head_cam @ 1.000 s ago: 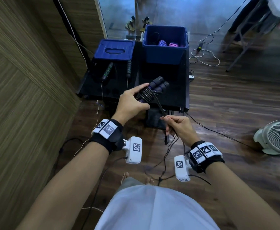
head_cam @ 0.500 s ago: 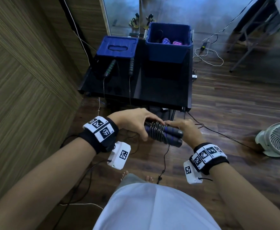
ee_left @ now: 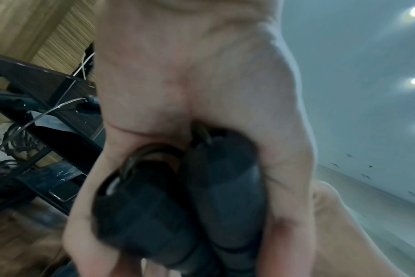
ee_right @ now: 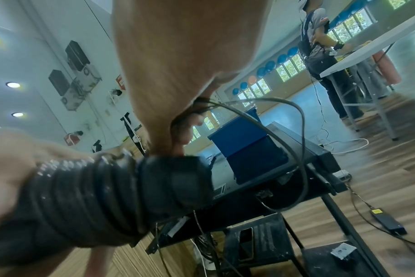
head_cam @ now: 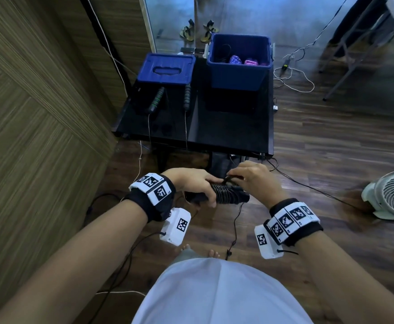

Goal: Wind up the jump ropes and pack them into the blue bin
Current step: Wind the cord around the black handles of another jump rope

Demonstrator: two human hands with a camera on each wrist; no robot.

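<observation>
A wood-panelled wall fills the left side, and a plank floor runs to the right. A black table stands between them, straight ahead of the person. At its far right corner sits the blue bin, open at the top, with purple and pink bundles lying inside. Beside it on the left lies a blue lid, flat on the table. Two dark handles with green rings lean against the lid's near edge, apart from each other, and their thin cords run down over the table's front edge.

A white fan sits on the floor to the right. A white cable loops on the floor beyond the bin, and black wires trail over the planks under the hands. A pair of sandals rests behind the table.

In front of the table, below its edge, the left hand wraps its fingers round the black jump rope, whose two handles lie side by side with the cord coiled tight about them. The right hand pinches the loose end of the cord just above the coils; a slack loop of it swings out to the side.
</observation>
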